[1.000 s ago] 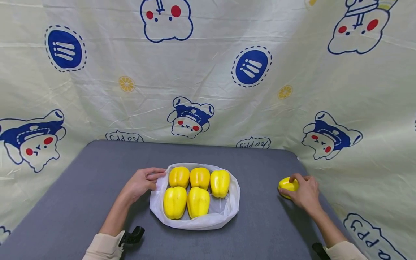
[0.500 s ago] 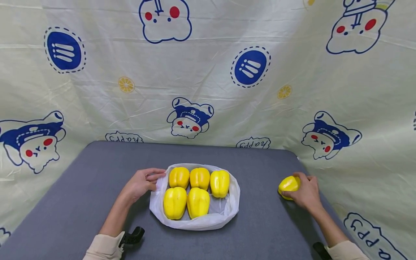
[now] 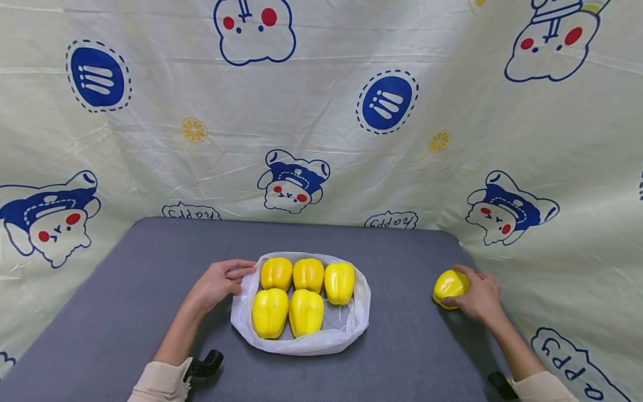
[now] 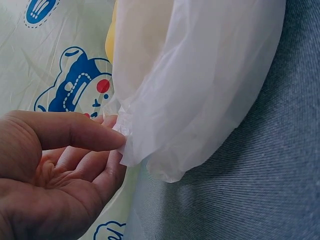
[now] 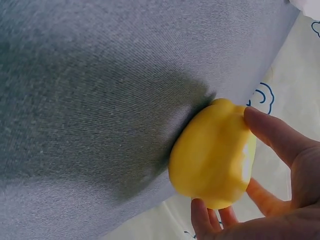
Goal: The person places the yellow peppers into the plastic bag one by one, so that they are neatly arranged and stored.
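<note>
A white plastic bag [image 3: 321,347], its mouth spread wide, stands mid-table with several yellow bell peppers [image 3: 270,314] inside. My left hand [image 3: 218,285] is at its left side. In the left wrist view the thumb and fingers [image 4: 95,131] pinch a crumpled bit of the bag's edge. Near the table's right side, my right hand [image 3: 477,293] holds another yellow bell pepper [image 3: 449,289]. The right wrist view has the thumb on one end of this pepper [image 5: 212,155] and fingertips at the opposite end. The pepper is low over the table, seemingly touching it.
Grey cloth covers the table [image 3: 402,357], whose right edge runs close to my right hand. Behind and at both sides hangs a pale printed curtain [image 3: 321,123]. A black wrist strap [image 3: 206,365] sits at my left cuff.
My right hand and its bell pepper have shifted slightly right, and the pepper has turned a little, with more of it showing. My left hand and the bag stay put.
</note>
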Tool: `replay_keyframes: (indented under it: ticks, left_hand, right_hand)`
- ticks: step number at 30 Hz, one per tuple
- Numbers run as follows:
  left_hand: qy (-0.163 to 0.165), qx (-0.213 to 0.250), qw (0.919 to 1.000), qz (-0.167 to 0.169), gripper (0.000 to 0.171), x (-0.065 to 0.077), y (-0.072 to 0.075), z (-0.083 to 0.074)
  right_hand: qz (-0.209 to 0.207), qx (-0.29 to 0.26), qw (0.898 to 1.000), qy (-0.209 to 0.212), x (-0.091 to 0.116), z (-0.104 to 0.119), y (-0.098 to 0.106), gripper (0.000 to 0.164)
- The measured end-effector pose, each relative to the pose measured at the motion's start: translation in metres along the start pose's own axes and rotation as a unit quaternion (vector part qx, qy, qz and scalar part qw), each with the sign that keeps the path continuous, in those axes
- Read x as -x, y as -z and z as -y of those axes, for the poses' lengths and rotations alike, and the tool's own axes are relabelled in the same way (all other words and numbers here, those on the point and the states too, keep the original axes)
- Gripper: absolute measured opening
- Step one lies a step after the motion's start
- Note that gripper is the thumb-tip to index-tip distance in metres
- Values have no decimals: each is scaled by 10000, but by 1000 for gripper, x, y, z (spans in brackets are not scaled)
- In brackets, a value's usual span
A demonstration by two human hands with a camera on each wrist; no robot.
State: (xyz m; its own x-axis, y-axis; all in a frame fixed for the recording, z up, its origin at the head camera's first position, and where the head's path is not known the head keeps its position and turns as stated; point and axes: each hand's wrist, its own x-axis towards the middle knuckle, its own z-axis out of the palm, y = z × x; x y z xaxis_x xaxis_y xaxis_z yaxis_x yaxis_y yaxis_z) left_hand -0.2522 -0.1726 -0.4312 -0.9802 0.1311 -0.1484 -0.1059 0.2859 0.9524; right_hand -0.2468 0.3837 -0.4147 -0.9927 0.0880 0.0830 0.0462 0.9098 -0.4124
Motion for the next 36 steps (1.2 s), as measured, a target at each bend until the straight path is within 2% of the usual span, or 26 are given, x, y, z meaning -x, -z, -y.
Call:
replay_keyframes:
  ticks: [4, 14, 25, 36]
  left_hand:
    - [-11, -13, 10000, 2, 62, 0, 0, 0]
    - [3, 5, 10000, -29, 61, 0, 0, 0]
    - [-9, 26, 10000, -51, 62, 0, 0, 1]
    - [-56, -6, 10000, -41, 62, 0, 1, 2]
  right_hand:
    - [20, -7, 10000, 43, -1, -1, 0, 88]
    - [-39, 10, 9998, 204, 0, 0, -2, 87]
    - [-118, -170, 9998, 79, 1, -2, -7, 92]
    - [-64, -121, 9999, 49, 0, -2, -5, 93]
